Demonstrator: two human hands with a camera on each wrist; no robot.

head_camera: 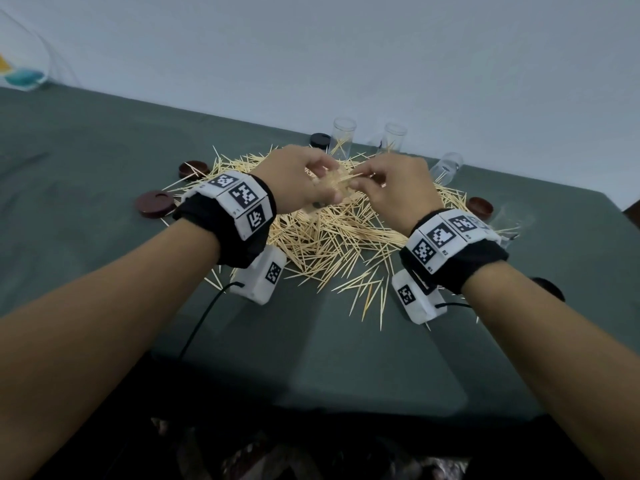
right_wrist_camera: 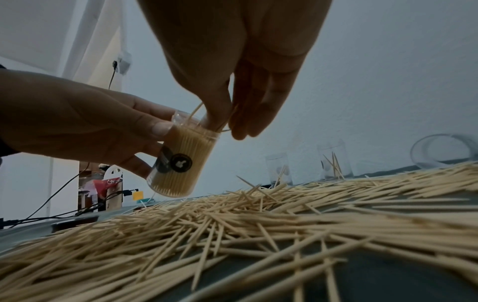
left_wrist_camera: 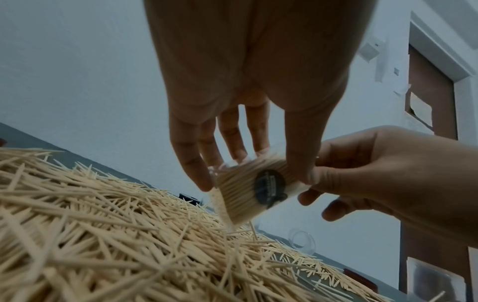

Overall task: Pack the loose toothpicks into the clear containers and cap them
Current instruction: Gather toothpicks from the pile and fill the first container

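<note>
The clear container [right_wrist_camera: 178,163], packed nearly full, hangs tilted above the toothpick pile [head_camera: 332,233]. The left hand [head_camera: 298,178] grips its smooth, likely slippery wall; the right hand [head_camera: 391,188] pinches light, stiff toothpicks [right_wrist_camera: 196,111] at its mouth, best held mid-shaft.

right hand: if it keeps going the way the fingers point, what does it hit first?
Probably the packed toothpicks at the open mouth of the clear container that the left hand grips; the right hand fingertips, pinching a few toothpicks, are already there.

Five clear containers [head_camera: 343,136], five caps [head_camera: 156,203], two hands [head_camera: 298,178]
</note>
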